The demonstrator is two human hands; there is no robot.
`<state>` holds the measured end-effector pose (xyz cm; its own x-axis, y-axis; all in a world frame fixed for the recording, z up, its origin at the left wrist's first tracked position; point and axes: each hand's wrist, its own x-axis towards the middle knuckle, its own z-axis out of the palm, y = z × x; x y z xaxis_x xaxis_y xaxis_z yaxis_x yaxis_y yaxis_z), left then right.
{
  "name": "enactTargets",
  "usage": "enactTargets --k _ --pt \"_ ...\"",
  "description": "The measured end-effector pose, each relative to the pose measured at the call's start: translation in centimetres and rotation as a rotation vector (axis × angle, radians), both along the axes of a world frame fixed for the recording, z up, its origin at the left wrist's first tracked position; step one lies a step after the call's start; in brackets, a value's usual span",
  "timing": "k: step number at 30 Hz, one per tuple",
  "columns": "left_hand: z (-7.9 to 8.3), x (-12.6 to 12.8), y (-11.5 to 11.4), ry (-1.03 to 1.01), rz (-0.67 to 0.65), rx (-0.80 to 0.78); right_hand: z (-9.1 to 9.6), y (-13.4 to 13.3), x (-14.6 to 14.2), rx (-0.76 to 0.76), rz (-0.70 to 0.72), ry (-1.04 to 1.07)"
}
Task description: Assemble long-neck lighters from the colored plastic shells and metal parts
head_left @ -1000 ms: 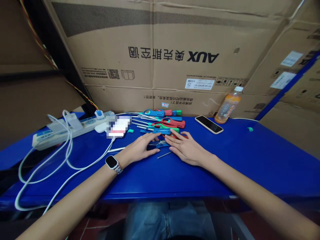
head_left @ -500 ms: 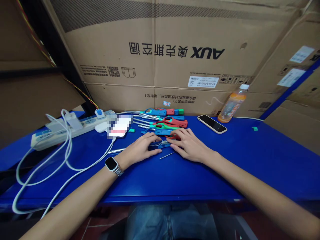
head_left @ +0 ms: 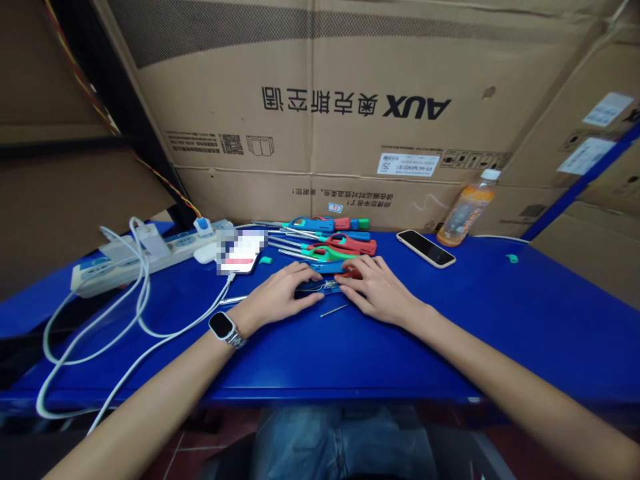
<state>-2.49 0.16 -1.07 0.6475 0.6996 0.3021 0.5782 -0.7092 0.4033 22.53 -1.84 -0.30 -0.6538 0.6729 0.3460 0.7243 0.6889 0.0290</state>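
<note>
An opened blue long-neck lighter (head_left: 330, 287) lies on the blue table with its inner parts and thin wires exposed. My left hand (head_left: 285, 293) grips its left part between thumb and fingers, and the metal tube (head_left: 233, 300) sticks out beyond that hand. At the other end, my right hand (head_left: 377, 288) has its fingers closed on the lighter's body. Just behind it lies a blue piece (head_left: 327, 267), perhaps a shell half, with something red partly hidden under my right fingers. A thin metal rod (head_left: 334, 311) rests in front of the lighter.
Several lighters in blue, red (head_left: 367, 247) and green are piled behind my hands. On the left are a power strip (head_left: 183, 250), white cables (head_left: 145, 293) and a charging phone (head_left: 243, 253). To the right are another phone (head_left: 426, 249), an orange drink bottle (head_left: 467, 208) and a green cap (head_left: 512, 258).
The camera view has shifted slightly. Both hands stay on the opened lighter in nearly the same pose, and nothing has been let go.
</note>
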Motion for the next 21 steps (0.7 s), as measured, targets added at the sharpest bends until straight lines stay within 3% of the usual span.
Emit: enactTargets --k 7,16,21 --pt "0.2 -0.7 0.6 -0.002 -0.018 -0.005 0.1 0.8 -0.3 -0.031 0.046 0.113" --pt "0.1 -0.5 1.0 0.021 -0.014 -0.004 1.5 3.2 -3.8 -0.366 0.025 0.227" --pt "0.2 -0.7 0.9 0.010 -0.020 -0.003 1.7 3.4 -4.9 -0.404 -0.031 0.156"
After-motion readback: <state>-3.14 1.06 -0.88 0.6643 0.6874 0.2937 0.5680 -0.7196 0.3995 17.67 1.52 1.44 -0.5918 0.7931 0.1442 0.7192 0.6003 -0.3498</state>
